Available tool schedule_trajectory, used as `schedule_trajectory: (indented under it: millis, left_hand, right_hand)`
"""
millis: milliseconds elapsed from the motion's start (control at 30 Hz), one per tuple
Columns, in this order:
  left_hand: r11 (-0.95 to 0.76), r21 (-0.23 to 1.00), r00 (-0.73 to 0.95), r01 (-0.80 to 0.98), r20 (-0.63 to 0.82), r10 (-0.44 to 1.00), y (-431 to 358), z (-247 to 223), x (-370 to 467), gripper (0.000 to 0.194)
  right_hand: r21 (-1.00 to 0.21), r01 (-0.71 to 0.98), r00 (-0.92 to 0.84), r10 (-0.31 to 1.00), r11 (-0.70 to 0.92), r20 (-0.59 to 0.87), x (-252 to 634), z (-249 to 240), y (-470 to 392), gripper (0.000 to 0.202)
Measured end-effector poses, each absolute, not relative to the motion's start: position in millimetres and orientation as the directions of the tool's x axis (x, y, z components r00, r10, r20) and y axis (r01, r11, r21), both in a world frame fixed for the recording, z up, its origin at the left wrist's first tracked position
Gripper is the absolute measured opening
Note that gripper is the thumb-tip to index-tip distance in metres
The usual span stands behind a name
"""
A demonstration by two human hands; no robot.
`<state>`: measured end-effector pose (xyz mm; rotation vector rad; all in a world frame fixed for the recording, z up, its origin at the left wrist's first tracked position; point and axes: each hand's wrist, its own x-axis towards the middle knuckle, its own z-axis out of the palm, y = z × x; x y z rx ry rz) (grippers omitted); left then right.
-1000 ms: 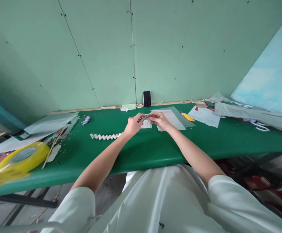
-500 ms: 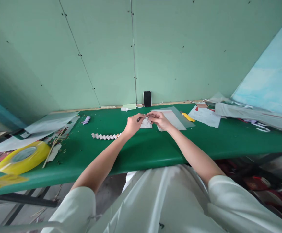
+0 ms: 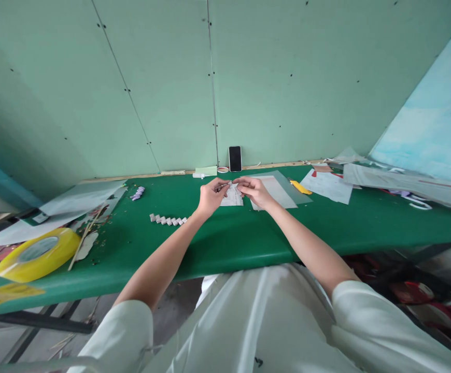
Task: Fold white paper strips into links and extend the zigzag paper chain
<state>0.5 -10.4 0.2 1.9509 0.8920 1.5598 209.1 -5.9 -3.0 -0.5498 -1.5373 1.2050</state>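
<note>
My left hand and my right hand meet over the middle of the green table, fingertips almost touching. Both pinch a small whitish piece of paper, partly covered by the fingers; its exact shape is too small to tell. Just beneath them lies a white sheet with faint printing. Left of my left forearm a zigzag chain of folded paper rests on the table, its right end near the arm. A small purple folded piece lies farther left.
Right of my hands are translucent sheets, a yellow-handled tool and loose papers. A phone leans on the wall. At left lie a yellow tape roll, thin sticks and large sheets.
My left hand has shifted slightly left and turned a little, uncovering more of the printed sheet. The zigzag chain has moved slightly right, and my left arm hides its end. My right hand stays nearly still.
</note>
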Motion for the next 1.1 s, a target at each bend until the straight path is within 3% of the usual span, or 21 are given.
schedule_trajectory:
  millis: [833, 1100]
  left_hand:
    - [-0.685, 0.684, 0.140, 0.252, 0.674, 0.725, -13.8, 2.6, 0.8, 0.022]
    - [-0.700, 0.650, 0.174, 0.296, 0.684, 0.709, -15.3, 1.5, 1.5, 0.016]
  right_hand:
    - [-0.904, -0.266, -0.369, 0.831, 0.334, 0.416, 208.6, -1.4, -6.9, 0.034]
    - [-0.886, -0.169, -0.349, 0.814, 0.432, 0.464, 211.1, -3.8, -4.9, 0.033]
